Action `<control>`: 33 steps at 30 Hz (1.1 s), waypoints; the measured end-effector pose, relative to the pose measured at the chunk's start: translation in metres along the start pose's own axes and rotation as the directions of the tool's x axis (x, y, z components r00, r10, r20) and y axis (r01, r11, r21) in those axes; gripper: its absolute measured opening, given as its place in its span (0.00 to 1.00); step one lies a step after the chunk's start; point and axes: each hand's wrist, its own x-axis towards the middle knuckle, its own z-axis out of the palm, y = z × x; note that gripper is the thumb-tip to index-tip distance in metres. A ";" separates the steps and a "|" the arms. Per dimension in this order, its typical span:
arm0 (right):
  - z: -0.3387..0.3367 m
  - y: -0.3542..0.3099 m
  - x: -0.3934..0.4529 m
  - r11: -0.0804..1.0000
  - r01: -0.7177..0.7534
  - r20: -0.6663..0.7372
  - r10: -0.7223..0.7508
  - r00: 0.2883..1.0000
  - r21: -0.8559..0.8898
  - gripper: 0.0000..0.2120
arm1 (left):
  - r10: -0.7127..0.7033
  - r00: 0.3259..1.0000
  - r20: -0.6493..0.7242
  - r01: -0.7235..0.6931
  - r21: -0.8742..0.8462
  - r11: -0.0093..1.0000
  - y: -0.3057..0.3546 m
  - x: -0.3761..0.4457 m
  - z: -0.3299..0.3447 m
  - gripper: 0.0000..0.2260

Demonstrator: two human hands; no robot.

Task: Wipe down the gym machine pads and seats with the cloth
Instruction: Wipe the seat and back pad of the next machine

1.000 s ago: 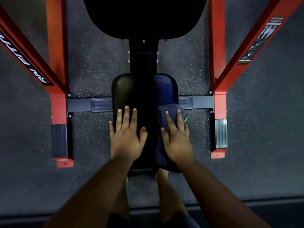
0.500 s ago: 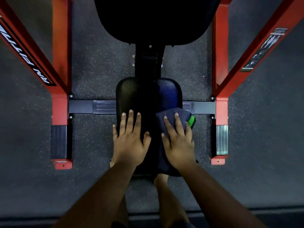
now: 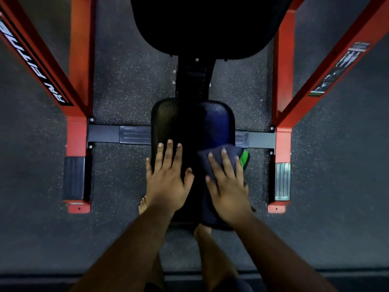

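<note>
Floor: dark speckled rubber gym floor [image 3: 130, 85], dim light, machine seen from above.
Cloth: dark blue cloth [image 3: 226, 151] w/ green edge, lying on rt side of seat pad [image 3: 189, 121], its far corner hanging just over the pad's rt edge.
Right hand: right hand [image 3: 228, 187] flat on cloth, fingers straight & spread, pressing it down; grip wide, not curled round anything.
Left hand: left hand [image 3: 168, 182] flat on bare left half of seat pad, fingers straight; grip wide, holding nothing, prob. bracing.
Change: vs 1 s ago cloth & right hand sit a bit further toward pad's rt edge, more green showing; left hand in same spot on pad. Head cam shifted too, so part of the shift may be view only.
Meaning: wipe stroke seems to be working the rt half; left half under left hand & far end of pad prob. not yet done. Back pad [image 3: 208, 24] further up untouched by cloth now.
Counts: cloths 1; hands 2; pads 2 (seat + back); red frame legs [image 3: 76, 131] 2 uprights, plus 2 slanted red beams; black cross bar [image 3: 105, 133] 1; ribbed foot plates [image 3: 282, 181] 2; bare feet 2, partly hidden under arms.
</note>
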 end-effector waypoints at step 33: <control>-0.021 -0.007 0.084 0.899 0.320 0.107 -0.302 0.947 -0.300 0.29 | -0.047 0.999 -0.025 0.044 -0.101 0.994 -0.001 0.001 0.000 0.36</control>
